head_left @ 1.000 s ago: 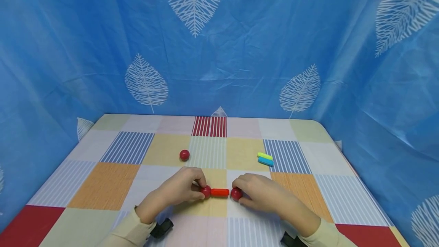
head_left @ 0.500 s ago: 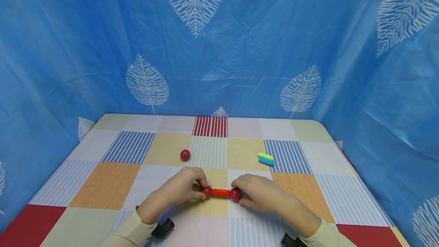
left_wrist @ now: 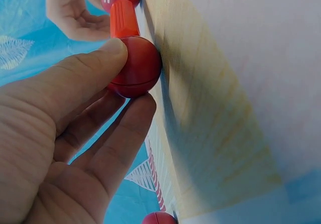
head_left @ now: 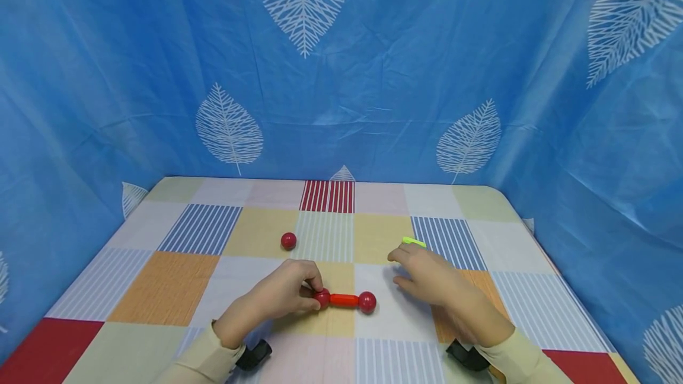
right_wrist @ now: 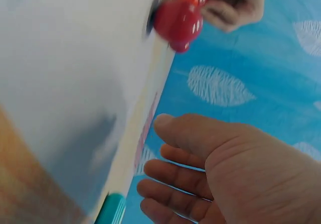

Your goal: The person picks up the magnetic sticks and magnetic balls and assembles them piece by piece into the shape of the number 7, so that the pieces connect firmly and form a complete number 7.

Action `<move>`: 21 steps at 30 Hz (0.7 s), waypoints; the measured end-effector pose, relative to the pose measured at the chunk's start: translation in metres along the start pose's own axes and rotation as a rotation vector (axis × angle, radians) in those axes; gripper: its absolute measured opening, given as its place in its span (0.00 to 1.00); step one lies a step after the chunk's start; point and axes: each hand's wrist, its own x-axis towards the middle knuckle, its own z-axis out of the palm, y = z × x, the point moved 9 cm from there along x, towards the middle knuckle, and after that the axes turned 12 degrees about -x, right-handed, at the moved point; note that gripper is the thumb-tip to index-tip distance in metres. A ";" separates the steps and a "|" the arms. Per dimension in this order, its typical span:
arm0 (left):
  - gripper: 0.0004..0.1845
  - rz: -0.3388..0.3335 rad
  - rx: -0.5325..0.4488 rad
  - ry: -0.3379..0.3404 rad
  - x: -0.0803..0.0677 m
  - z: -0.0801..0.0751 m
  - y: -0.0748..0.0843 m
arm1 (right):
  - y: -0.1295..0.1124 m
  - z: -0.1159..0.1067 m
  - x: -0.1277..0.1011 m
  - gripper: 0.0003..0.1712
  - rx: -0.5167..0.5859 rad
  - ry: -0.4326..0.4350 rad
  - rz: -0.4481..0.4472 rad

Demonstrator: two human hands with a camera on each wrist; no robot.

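Observation:
My left hand [head_left: 290,289] pinches a glossy red ball [left_wrist: 138,68] between thumb and fingers, low at the table. An orange-red ribbed stick [head_left: 344,300] runs from this ball to a second red ball [head_left: 367,302], which lies on the cloth with no hand on it. My right hand [head_left: 427,271] is away from that ball, over the table to its right, fingers apart and holding nothing. Just beyond it lies a yellow-green stick [head_left: 414,242]. A teal stick [right_wrist: 111,209] shows at the bottom of the right wrist view; in the head view the right hand covers it.
A third red ball [head_left: 289,240] lies farther back, left of the middle. The patchwork tablecloth [head_left: 256,194] covers the table, and blue leaf-print curtains [head_left: 373,76] stand behind it and along both sides.
The right-hand ball came up against the stick's end. Then my right hand let go of it and moved right and farther back, towards the loose sticks. My left hand stayed in place.

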 end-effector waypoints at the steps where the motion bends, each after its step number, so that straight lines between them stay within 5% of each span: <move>1: 0.11 0.000 -0.002 0.000 0.000 0.000 0.000 | 0.005 0.001 0.000 0.21 -0.010 -0.001 0.019; 10: 0.11 -0.013 0.002 0.000 0.000 0.000 -0.002 | 0.048 0.008 -0.001 0.14 0.026 0.068 0.213; 21: 0.11 -0.008 0.011 -0.001 0.000 0.000 -0.001 | 0.061 0.026 0.000 0.11 0.044 -0.049 0.318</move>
